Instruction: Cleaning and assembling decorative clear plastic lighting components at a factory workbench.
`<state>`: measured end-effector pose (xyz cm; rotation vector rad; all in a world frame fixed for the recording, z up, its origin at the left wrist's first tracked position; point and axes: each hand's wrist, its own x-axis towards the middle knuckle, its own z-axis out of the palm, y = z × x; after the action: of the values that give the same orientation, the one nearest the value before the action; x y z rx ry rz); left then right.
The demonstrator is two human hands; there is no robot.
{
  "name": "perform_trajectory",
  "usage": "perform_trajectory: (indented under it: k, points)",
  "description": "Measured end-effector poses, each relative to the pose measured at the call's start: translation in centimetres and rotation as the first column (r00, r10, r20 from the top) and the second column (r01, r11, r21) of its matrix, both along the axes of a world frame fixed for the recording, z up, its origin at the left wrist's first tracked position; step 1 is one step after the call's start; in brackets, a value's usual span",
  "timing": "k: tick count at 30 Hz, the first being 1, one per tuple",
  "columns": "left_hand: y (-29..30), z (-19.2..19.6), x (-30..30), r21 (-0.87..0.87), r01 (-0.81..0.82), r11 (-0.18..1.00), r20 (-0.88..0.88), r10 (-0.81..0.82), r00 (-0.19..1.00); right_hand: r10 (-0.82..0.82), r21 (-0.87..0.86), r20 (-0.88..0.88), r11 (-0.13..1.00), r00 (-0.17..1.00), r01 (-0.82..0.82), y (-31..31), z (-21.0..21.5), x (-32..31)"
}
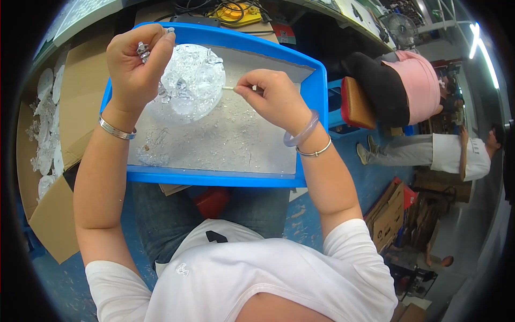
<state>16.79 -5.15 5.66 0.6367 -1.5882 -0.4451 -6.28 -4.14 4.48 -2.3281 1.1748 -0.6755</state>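
My left hand [135,67] is closed above the left side of a blue tray [214,180]. Small clear faceted pieces [143,52] show between its fingers, and another clear bit sits at the fingertips. My right hand [271,99] pinches a thin whitish stick [228,88], whose far end meets the edge of a round clear disc [209,104]. Several clear shiny pieces [181,87] lie on the disc, partly hidden behind my left hand. Tiny glittering fragments [230,129] are scattered over the tray's grey bottom.
Left of the tray stands a cardboard box [51,225] holding clear discs and pieces. Black cables and a yellow object [236,15] lie beyond the tray. At right are a brown-and-red stool [358,103], two people nearby and another farther off, and folded cardboard [387,217].
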Motion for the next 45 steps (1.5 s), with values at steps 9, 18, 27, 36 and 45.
perform_trajectory:
  k: [9, 18, 27, 36, 45]
  points:
    - [-0.1, -0.1, 0.3, 0.094, -0.094, 0.991, -0.14, 0.106, 0.984, 0.307, 0.131, 0.06, 0.941, 0.95, -0.312, 1.0, -0.5, 0.8]
    - [-0.2, -0.4, 0.8, 0.086, -0.062, 0.994, -0.058, 0.067, 0.996, -0.037, 0.076, 0.126, 0.997, 0.991, 0.028, 0.1, 0.0, 0.1]
    - [0.2, -0.2, -0.2, 0.014, -0.118, 0.993, -0.025, 0.118, 0.993, -0.013, -0.02, 0.029, 1.0, 0.999, 0.013, 0.5, 0.1, 0.6]
    - [0.0, -0.4, -0.2, -0.031, -0.23, 0.973, 0.025, 0.231, 0.973, 0.05, -0.172, -0.062, 0.983, 0.997, -0.06, 1.5, -0.5, 2.0]
    - [-0.6, -1.0, 0.2, 0.053, -0.289, 0.956, -0.037, 0.291, 0.956, 0.133, -0.044, -0.005, 0.99, 0.991, -0.133, 1.4, 0.5, 1.4]
